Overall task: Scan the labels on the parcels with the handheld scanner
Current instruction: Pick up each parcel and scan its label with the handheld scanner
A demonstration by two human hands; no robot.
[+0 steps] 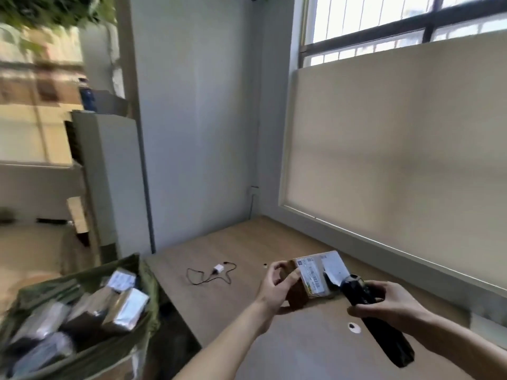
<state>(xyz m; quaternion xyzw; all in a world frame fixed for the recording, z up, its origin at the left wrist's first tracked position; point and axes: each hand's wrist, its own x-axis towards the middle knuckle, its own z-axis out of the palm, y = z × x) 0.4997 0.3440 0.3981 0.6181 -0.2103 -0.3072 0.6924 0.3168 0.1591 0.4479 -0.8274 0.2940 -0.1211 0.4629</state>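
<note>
1. Head view: left hand [277, 287] gripping small brown parcel [307, 281] by its left end, label [315, 275] tilted up; right hand [395, 303] wrapped round black handheld scanner [365, 300], nose almost touching the label.
2. Likely misread from so close a nose, or from the loose white flap [336, 266] curling over the barcode; also blurred by motion.
3. Possible slip of the parcel, held only by thumb and fingertips at one end.
4. Bare desk [288, 338] beneath both hands; sill and blind near on the right, limiting swing that way.
5. Charger cable [216, 271] lying well apart to the left; green bag [137, 272] of waiting parcels past the desk's left edge.
</note>
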